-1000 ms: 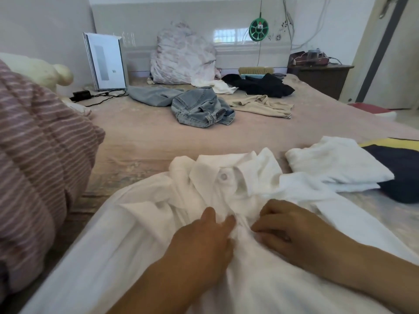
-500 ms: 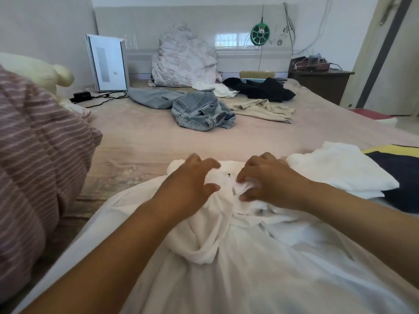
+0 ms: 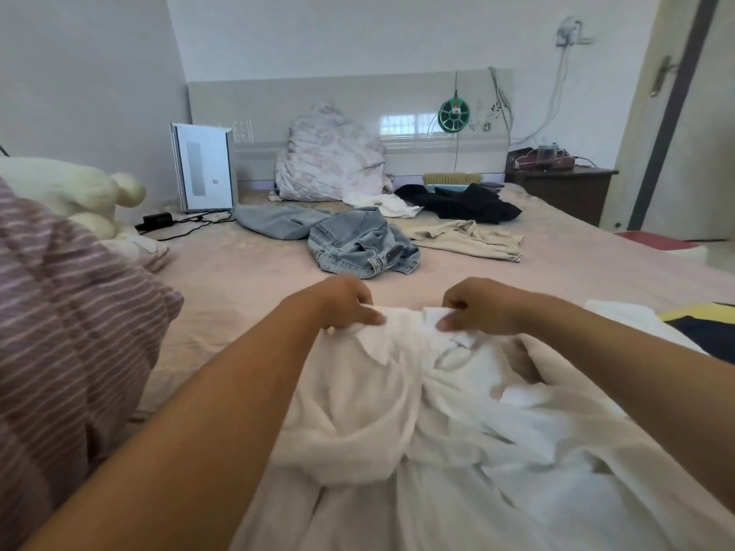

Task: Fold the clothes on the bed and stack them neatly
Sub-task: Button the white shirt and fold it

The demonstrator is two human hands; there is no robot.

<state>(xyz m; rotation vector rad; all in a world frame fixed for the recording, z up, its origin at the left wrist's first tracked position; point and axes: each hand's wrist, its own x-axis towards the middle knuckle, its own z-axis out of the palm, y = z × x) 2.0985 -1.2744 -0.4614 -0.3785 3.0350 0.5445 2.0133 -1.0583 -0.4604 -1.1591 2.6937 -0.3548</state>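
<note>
A white collared shirt [image 3: 405, 411] lies bunched in front of me on the pink bed [image 3: 246, 280]. My left hand [image 3: 346, 302] pinches its top edge on the left of the collar. My right hand [image 3: 477, 306] pinches the same edge on the right, about a hand's width away. The shirt's top is lifted and stretched between them, and the body sags in folds below. Farther up the bed lie blue jeans [image 3: 362, 242], a beige garment [image 3: 465, 238], a black garment [image 3: 461, 202] and a grey-blue piece [image 3: 274, 220].
A folded white garment [image 3: 624, 316] and a navy-and-yellow one [image 3: 704, 328] sit at the right. A striped purple quilt [image 3: 63, 324] bulks at the left beside a cream plush toy [image 3: 79, 192]. A white box [image 3: 205, 169], floral bundle [image 3: 330, 157] and wooden nightstand [image 3: 564, 188] stand near the headboard.
Both hands moved from the shirt's chest up to its collar edge, gripped it and spread apart, lifting the top. The camera tilted upward.
</note>
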